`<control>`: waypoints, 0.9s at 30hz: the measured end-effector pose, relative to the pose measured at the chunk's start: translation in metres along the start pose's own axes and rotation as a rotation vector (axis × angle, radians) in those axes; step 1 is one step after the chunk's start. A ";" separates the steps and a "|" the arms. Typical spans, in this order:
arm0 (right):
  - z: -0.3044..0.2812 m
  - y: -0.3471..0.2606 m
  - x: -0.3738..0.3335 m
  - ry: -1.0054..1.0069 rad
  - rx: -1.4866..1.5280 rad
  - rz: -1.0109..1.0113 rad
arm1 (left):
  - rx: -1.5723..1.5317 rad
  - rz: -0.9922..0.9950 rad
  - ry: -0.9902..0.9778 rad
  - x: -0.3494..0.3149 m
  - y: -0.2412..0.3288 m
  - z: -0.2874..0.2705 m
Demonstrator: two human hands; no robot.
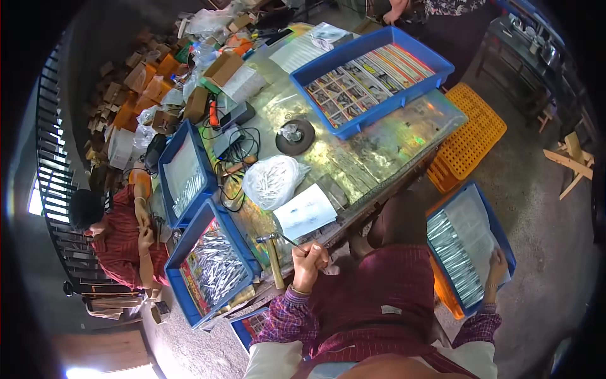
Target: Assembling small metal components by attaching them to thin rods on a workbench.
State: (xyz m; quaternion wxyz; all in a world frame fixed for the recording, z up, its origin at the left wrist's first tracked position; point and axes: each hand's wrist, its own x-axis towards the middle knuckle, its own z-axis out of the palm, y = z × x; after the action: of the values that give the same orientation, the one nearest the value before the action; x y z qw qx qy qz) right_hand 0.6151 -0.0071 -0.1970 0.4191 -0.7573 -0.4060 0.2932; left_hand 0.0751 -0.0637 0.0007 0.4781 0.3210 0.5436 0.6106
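Shiny foil covers my table (379, 145). Beside it, at my right, a blue tray (499, 237) of silvery packets sits low, and my right hand (497, 268) grips its near edge. My left hand (308, 262) is closed on a thin dark rod (289, 240) at the table's edge, beside a hammer (274, 256).

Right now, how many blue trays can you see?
4: one at the table's far end, two on the table's left side, one by the right hand off the table. Another blue edge below may be a fifth.
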 end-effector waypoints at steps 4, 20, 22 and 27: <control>0.078 -0.256 -0.037 -0.319 0.622 0.005 | -0.085 -0.007 -0.020 -0.007 0.002 0.004; 0.091 -0.515 -0.222 -0.748 2.126 -1.208 | -0.154 0.092 0.100 -0.047 -0.010 -0.010; 0.073 -0.499 -0.214 -0.879 1.915 -1.073 | -0.081 0.050 0.069 -0.049 0.003 0.002; 0.061 -0.488 -0.204 -0.760 1.797 -1.127 | -0.078 0.056 0.068 -0.054 -0.006 0.002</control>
State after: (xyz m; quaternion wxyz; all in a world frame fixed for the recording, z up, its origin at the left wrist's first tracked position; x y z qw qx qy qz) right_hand 0.2857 -0.0024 0.2207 0.7341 0.2491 -0.4330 0.4599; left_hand 0.0967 -0.1138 0.0019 0.4542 0.2965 0.5262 0.6549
